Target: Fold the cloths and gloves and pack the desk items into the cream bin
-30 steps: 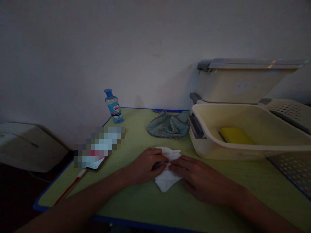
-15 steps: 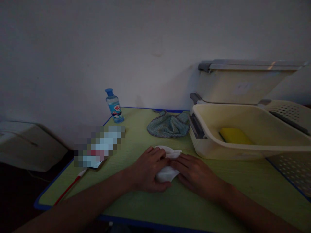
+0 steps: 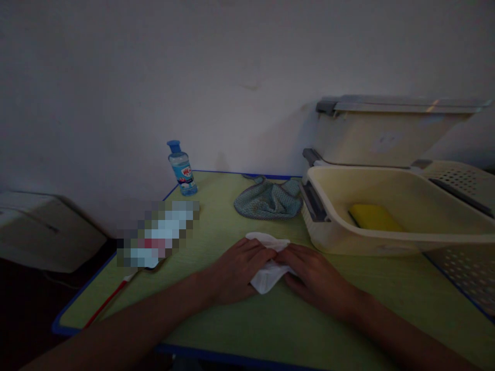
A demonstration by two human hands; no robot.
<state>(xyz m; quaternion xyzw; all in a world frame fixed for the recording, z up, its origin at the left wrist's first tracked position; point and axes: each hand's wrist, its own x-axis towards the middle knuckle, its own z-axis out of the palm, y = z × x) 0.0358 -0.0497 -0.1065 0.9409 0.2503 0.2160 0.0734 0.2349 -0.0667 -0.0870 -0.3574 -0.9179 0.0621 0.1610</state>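
Observation:
A white tissue (image 3: 267, 275), crumpled and thin, is between my two hands low over the green table (image 3: 216, 330). My left hand (image 3: 242, 270) grips it from the left, fingers bent over its upper part. From the right, my right hand (image 3: 309, 273) closes on its other side, and the fingertips of both hands meet near the middle. The thumbs are partly hidden. Just beyond the hands lies a grey-green mesh cloth (image 3: 268, 200), rumpled and apart from them.
To the right stands a cream plastic bin (image 3: 356, 242), its lid (image 3: 367, 134) raised, with a yellow sponge (image 3: 375, 217) inside. A blue bottle (image 3: 183, 172) stands at the back left. A pixelated device (image 3: 166, 232) with a red cable (image 3: 106, 302) lies on the left.
Both hands stay in place while their fingers shift on the tissue. My left thumb has tucked in, and the tissue's lower part now hangs more spread between the hands.

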